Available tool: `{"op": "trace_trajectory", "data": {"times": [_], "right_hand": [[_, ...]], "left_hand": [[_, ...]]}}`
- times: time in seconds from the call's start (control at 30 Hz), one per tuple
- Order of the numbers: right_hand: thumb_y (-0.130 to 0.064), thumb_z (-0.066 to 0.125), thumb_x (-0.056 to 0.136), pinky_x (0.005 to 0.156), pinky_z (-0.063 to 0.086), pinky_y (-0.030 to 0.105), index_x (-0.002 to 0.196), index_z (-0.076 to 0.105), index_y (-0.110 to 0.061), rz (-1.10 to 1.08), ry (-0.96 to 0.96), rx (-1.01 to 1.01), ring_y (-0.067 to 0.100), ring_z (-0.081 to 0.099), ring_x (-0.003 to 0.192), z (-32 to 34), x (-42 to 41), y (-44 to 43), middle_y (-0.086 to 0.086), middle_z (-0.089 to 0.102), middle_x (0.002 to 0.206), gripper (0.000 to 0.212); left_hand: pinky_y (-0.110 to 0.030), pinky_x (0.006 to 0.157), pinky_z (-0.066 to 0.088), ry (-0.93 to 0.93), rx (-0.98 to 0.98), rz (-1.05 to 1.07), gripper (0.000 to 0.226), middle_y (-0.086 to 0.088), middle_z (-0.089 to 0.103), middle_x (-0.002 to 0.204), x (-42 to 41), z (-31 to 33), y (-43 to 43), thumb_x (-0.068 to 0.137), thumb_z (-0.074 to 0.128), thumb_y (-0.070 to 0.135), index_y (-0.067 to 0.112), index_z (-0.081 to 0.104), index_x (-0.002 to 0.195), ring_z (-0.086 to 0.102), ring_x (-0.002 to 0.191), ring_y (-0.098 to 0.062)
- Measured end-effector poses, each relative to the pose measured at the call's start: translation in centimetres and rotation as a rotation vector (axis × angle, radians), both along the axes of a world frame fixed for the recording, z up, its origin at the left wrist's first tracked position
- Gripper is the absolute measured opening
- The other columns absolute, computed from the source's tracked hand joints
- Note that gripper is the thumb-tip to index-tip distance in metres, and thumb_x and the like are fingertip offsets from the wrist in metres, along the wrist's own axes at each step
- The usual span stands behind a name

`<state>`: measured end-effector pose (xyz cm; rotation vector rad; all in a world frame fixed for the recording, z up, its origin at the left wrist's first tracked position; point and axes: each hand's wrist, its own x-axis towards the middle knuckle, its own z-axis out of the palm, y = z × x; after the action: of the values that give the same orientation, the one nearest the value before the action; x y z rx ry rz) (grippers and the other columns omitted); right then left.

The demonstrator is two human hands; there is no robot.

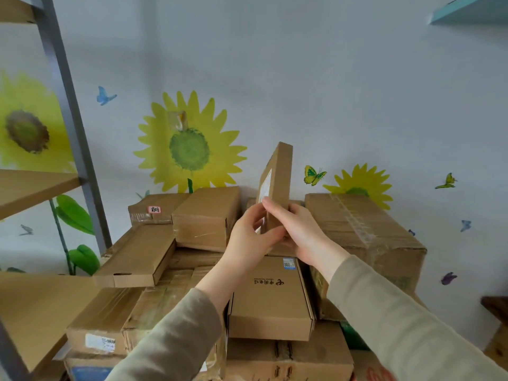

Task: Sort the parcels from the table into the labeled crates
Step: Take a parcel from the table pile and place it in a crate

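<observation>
Both the left hand (248,237) and right hand (301,232) pinch the flat cardboard parcel (277,177) upright by its lower end; it looks light and stiff.

Thin box (276,182) stands on end in the middle, w/ left hand (247,240) & right hand (299,232) holding its bottom. Flat box (270,301) lies under the hands, on the pile. Big box (365,237) is on the right. Long box (137,257) is on the left, chunky box (206,218) behind it. Shelf rack (68,105) is far left.
</observation>
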<state>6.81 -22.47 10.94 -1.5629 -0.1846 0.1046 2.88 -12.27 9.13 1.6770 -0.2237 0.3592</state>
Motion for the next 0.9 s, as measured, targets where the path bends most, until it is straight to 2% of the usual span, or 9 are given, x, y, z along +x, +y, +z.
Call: {"op": "trace_trajectory", "data": {"times": [0.13,0.23,0.37,0.43,0.5,0.6,0.7,0.8,0.9], "right_hand": [[-0.019,0.066,0.086,0.069,0.055,0.031,0.108,0.063,-0.01,-0.036,0.059,0.141,0.021,0.068,0.09,0.0,0.0,-0.8,0.009,0.07,0.101,0.024],[-0.014,0.061,0.088,0.07,0.055,0.033,0.109,0.059,-0.007,-0.065,0.085,0.208,0.025,0.068,0.089,-0.2,0.3,-1.5,0.012,0.069,0.104,0.022],[-0.012,0.054,0.091,0.063,0.048,0.032,0.099,0.057,-0.006,-0.109,0.093,0.253,0.019,0.06,0.07,-0.4,0.4,-2.5,0.013,0.064,0.095,0.011],[-0.013,0.052,0.091,0.063,0.05,0.031,0.103,0.059,-0.007,-0.086,0.13,0.31,0.021,0.063,0.075,-0.4,0.3,-3.1,0.012,0.067,0.089,0.015],[-0.014,0.05,0.092,0.066,0.049,0.032,0.098,0.061,-0.01,-0.051,0.152,0.358,0.022,0.063,0.079,-0.4,0.2,-3.6,0.011,0.068,0.087,0.013],[-0.014,0.049,0.092,0.074,0.048,0.035,0.092,0.062,-0.012,-0.009,0.159,0.382,0.023,0.062,0.081,-0.6,0.1,-3.9,0.011,0.069,0.086,0.013],[-0.016,0.05,0.091,0.074,0.049,0.035,0.094,0.064,-0.011,0.018,0.17,0.358,0.024,0.063,0.082,-0.8,0.0,-3.8,0.012,0.069,0.086,0.015],[-0.017,0.05,0.091,0.071,0.049,0.034,0.093,0.064,-0.01,0.042,0.177,0.351,0.025,0.063,0.082,-0.9,0.0,-3.9,0.013,0.07,0.086,0.015],[-0.018,0.051,0.092,0.074,0.048,0.035,0.091,0.064,-0.011,0.037,0.191,0.394,0.025,0.063,0.082,-0.9,0.0,-4.1,0.012,0.07,0.086,0.015]], "left_hand": [[-0.012,0.075,0.043,0.0,0.073,-0.017,0.023,0.005,0.067,0.094,0.0,0.2,0.0,0.092,0.052,0.008,0.027,0.064,0.093,0.058,0.084,-0.001],[-0.008,0.07,0.045,0.024,0.033,0.077,0.022,0.003,0.067,0.093,0.5,0.0,0.5,0.092,0.053,0.006,0.014,0.066,0.107,0.06,0.076,0.003],[-0.022,0.092,0.043,0.047,-0.01,0.267,0.033,-0.003,0.061,0.12,0.9,-0.4,1.7,0.09,0.058,0.008,0.011,0.057,0.123,0.056,0.111,-0.013],[-0.029,0.101,0.04,0.094,-0.045,0.327,0.042,-0.005,0.055,0.129,1.1,-0.5,2.5,0.09,0.058,0.01,0.01,0.05,0.132,0.05,0.121,-0.017],[-0.037,0.104,0.041,0.188,-0.126,0.313,0.048,-0.007,0.051,0.133,1.4,-0.7,3.0,0.09,0.058,0.013,0.01,0.045,0.136,0.05,0.122,-0.022],[-0.037,0.085,0.047,0.299,-0.223,0.235,0.047,-0.004,0.056,0.119,1.5,-0.7,3.1,0.091,0.056,0.012,0.011,0.044,0.136,0.056,0.108,-0.023],[-0.042,0.086,0.05,0.309,-0.271,0.203,0.046,0.003,0.059,0.099,1.6,-0.7,3.0,0.089,0.059,0.01,0.012,0.046,0.133,0.058,0.095,-0.021],[-0.039,0.082,0.051,0.32,-0.276,0.196,0.049,-0.005,0.062,0.109,1.9,-0.7,3.3,0.086,0.064,0.011,0.01,0.047,0.132,0.061,0.093,-0.021],[-0.03,0.062,0.051,0.353,-0.338,0.14,0.045,-0.011,0.064,0.11,1.8,-0.5,3.6,0.085,0.065,0.007,0.002,0.051,0.127,0.062,0.077,-0.017]]}}
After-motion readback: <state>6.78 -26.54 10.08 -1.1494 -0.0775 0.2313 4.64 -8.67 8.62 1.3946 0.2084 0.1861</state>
